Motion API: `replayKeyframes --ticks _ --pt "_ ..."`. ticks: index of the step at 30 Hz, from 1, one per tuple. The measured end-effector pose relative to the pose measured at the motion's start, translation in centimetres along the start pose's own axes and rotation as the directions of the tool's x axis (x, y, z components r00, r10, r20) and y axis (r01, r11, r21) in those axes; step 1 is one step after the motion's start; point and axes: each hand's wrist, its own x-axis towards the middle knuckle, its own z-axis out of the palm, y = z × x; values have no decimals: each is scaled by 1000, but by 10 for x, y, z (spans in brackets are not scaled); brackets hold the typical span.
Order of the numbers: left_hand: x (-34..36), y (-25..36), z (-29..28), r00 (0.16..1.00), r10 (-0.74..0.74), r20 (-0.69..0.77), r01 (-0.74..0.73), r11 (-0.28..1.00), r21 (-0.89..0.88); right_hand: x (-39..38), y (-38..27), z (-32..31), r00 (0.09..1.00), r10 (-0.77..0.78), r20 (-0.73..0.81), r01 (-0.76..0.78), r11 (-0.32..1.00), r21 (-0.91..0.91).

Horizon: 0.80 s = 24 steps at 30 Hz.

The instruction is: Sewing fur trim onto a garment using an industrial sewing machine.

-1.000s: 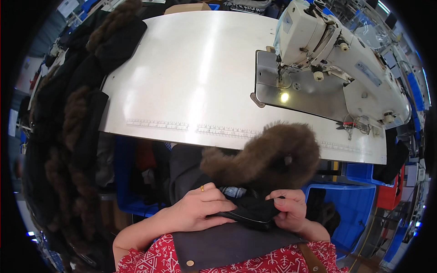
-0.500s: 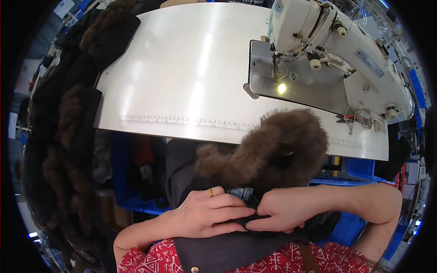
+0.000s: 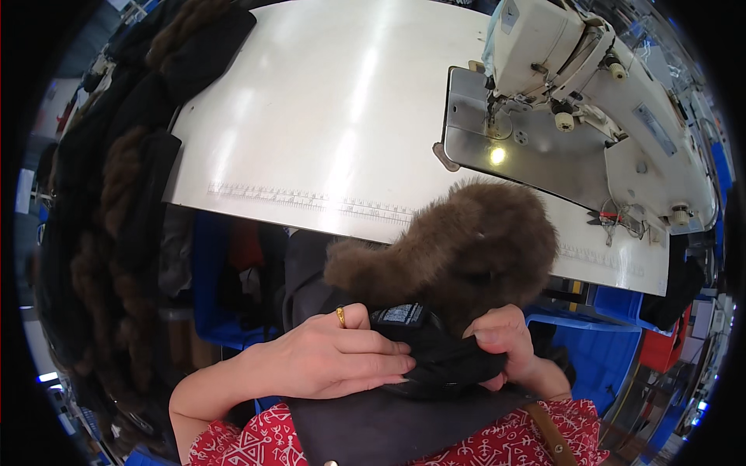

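Note:
A black garment with brown fur trim lies across my lap and up over the table's front edge. Its fluffy fur trim (image 3: 497, 241) reaches onto the white tabletop. My left hand (image 3: 346, 353), with a gold ring, presses its bent fingers onto the black fabric (image 3: 435, 357), beside a small dark label (image 3: 400, 314). My right hand (image 3: 505, 346) pinches the fabric's right side between thumb and fingers, holding it stretched away from my left hand. The fingertips under the cloth are partly hidden.
A sewing machine (image 3: 645, 124) with a lit needle area stands on the right of the white table (image 3: 311, 116). Red-handled snips (image 3: 602, 217) lie by its base. Dark fur-trimmed garments (image 3: 116, 179) hang along the left. Blue bins (image 3: 598, 357) sit beneath the table.
My hands were close together at the fabric; my right hand has moved right, spreading the cloth. The label shows more fully. The whole view has shifted slightly.

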Motion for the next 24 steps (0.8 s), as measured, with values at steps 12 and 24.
replayKeyframes --ticks 12,24 --pt "-9 -4 11 969 -164 -182 126 971 -205 36 -11 13 717 -374 588 697 372 -613" --pt "20 -4 3 979 -187 84 205 913 -352 15 -16 3 853 -220 473 497 621 -607"
